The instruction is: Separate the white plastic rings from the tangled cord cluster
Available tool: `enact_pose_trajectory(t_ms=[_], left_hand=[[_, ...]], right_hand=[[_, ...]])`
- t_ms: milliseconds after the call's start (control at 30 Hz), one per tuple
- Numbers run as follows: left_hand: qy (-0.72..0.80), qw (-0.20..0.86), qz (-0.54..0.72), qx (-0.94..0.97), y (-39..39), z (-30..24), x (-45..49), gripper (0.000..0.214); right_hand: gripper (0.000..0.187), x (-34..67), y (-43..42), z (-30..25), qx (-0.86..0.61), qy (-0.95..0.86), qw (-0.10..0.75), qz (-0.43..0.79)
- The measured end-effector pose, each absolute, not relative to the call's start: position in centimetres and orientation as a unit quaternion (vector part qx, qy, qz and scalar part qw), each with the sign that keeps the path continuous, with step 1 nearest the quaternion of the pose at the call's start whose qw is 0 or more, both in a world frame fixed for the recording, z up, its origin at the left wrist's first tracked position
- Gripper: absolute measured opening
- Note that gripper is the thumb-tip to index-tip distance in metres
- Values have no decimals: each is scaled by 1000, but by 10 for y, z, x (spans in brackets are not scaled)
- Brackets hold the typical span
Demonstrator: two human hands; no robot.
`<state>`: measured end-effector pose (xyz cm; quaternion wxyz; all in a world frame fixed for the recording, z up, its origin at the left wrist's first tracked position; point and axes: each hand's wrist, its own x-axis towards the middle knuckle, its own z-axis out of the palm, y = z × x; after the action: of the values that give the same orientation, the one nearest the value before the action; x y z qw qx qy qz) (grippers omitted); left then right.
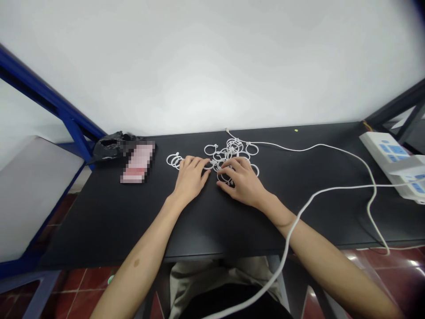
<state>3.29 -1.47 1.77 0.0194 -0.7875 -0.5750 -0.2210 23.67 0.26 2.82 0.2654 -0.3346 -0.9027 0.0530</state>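
Observation:
A tangled white cable (229, 153) lies in loops on the black table (133, 212), near its far edge. My left hand (191, 177) lies flat on the table with its fingers stretched out, the fingertips touching the loops on the left of the tangle. My right hand (242, 179) rests on the tangle's near side, fingers curled and spread over several loops. I cannot make out a firm grip on any loop.
A blurred pink object (137, 162) and a crumpled black bag (111, 145) lie at the table's left back. White power strips (395, 161) sit at the right edge. A thick white cord (332, 190) crosses my right forearm. A blue frame (71, 119) stands at left.

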Motion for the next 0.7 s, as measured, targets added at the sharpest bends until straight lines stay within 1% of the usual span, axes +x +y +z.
enact_pose_trajectory(t_ms=[67, 133, 233, 300, 367, 533, 700], left_hand=[[-565, 24, -238, -790, -14, 18, 32, 21], [-548, 25, -281, -787, -14, 20, 32, 20], [-515, 15, -369, -773, -15, 23, 34, 21], [-496, 6, -399, -771, -18, 25, 36, 21], [-483, -4, -401, -778, -20, 26, 38, 22], [-481, -22, -381, -789, -22, 25, 42, 24], [-494, -44, -354, -793, -23, 23, 43, 26]], right_hand=[[20, 237, 3, 28, -331, -902, 271, 53], [22, 236, 3, 29, -331, -898, 283, 54], [30, 236, 3, 31, -348, -879, 322, 55], [35, 236, 3, 33, -350, -864, 356, 61], [35, 237, 2, 35, -333, -861, 379, 74], [26, 236, -1, 36, -282, -866, 392, 128], [30, 235, -6, 36, -294, -850, 399, 179]])
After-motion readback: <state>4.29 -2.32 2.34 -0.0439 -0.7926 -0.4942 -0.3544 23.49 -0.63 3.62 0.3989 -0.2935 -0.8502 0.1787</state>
